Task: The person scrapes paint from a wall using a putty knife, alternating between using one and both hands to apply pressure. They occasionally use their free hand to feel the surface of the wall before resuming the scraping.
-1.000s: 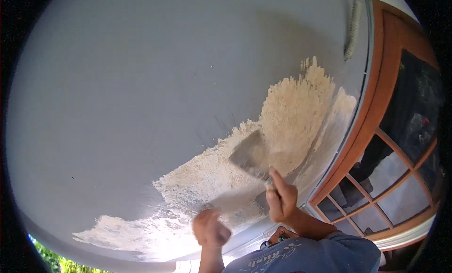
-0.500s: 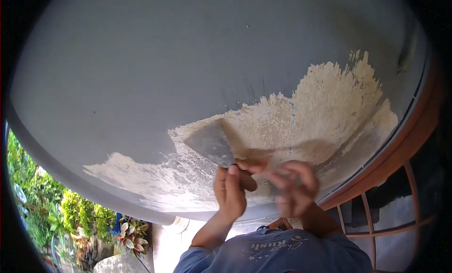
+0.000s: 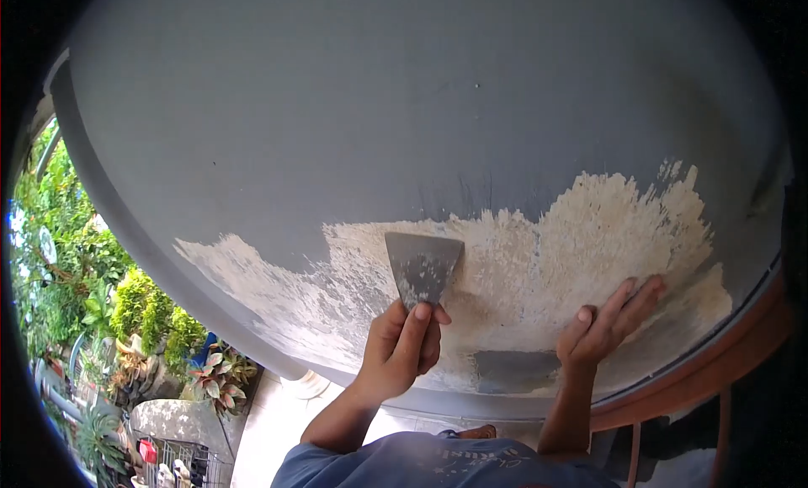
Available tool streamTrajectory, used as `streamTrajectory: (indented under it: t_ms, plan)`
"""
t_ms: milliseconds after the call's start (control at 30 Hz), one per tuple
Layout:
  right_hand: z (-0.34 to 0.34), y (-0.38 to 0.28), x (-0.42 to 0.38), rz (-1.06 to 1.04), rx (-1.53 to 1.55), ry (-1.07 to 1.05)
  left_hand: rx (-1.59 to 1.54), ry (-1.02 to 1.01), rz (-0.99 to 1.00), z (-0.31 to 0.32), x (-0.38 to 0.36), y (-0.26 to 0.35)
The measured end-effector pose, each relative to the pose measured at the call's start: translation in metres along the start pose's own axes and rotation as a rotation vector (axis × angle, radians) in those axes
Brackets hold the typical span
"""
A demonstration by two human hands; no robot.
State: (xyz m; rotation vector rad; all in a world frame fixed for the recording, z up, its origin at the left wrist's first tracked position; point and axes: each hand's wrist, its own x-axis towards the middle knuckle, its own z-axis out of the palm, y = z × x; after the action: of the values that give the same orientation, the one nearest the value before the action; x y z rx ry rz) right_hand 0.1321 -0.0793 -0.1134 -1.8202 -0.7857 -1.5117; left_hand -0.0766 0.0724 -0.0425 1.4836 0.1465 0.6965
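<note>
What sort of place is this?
Probably a home's porch or patio: a patchy grey wall, leafy plants past its left edge, and a brown door or window frame at lower right.

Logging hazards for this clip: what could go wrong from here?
1. The left hand grips the scraper close to its blade, so a slip might cut it.
2. The bare right hand, at the rough pale patch, could get scratched.
3. A stray stroke might chip the grey paint beyond the patch's ragged edge.
</note>
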Motion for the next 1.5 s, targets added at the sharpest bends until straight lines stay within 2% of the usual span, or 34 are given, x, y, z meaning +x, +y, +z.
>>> streamTrajectory:
  t_ms: [100, 233, 333, 367, 467, 500, 733, 767, 900, 1133, 1267, 1367, 1500]
  plan:
    - [0.002, 0.001, -0.002, 0.004, -0.007, -0.002, -0.060, -0.019, -0.037, 0.003, 0.000, 0.013]
    - [0.002, 0.002, -0.002, -0.003, -0.007, 0.002, -0.041, 0.034, 0.054, 0.018, 0.009, 0.021]
    - [0.001, 0.003, 0.000, -0.039, -0.023, 0.011, -0.214, -0.049, -0.149, 0.000, -0.011, 0.023]
    - [0.001, 0.004, 0.000, -0.042, -0.020, 0.014, -0.233, -0.059, -0.162, -0.009, -0.016, 0.016]
    - [0.002, 0.004, 0.000, -0.049, -0.020, 0.021, -0.278, 0.109, -0.232, -0.021, -0.023, 0.016]
    - [0.002, 0.004, 0.000, -0.048, -0.026, 0.018, -0.186, 0.122, -0.213, -0.024, -0.025, 0.016]
    - [0.004, 0.005, -0.004, -0.039, -0.043, -0.014, -0.313, -0.051, -0.204, -0.035, -0.011, 0.016]
    - [0.004, 0.006, -0.005, -0.046, -0.036, -0.010, -0.325, -0.013, -0.262, -0.036, -0.018, 0.017]
    - [0.005, 0.008, -0.005, -0.058, -0.022, -0.003, -0.351, 0.164, -0.277, -0.052, -0.039, 0.009]
    - [0.010, -0.023, -0.001, 0.119, -0.021, 0.006, -0.295, 0.119, -0.176, -0.044, -0.017, 0.025]
    - [0.011, -0.019, -0.008, 0.088, -0.027, -0.013, -0.374, 0.130, -0.196, -0.051, -0.031, 0.017]
    - [0.010, -0.013, -0.009, 0.033, -0.029, -0.022, -0.386, 0.211, -0.244, -0.060, -0.041, 0.014]
    - [0.010, -0.012, -0.015, 0.035, -0.054, -0.034, -0.372, 0.200, -0.248, -0.058, -0.032, 0.031]
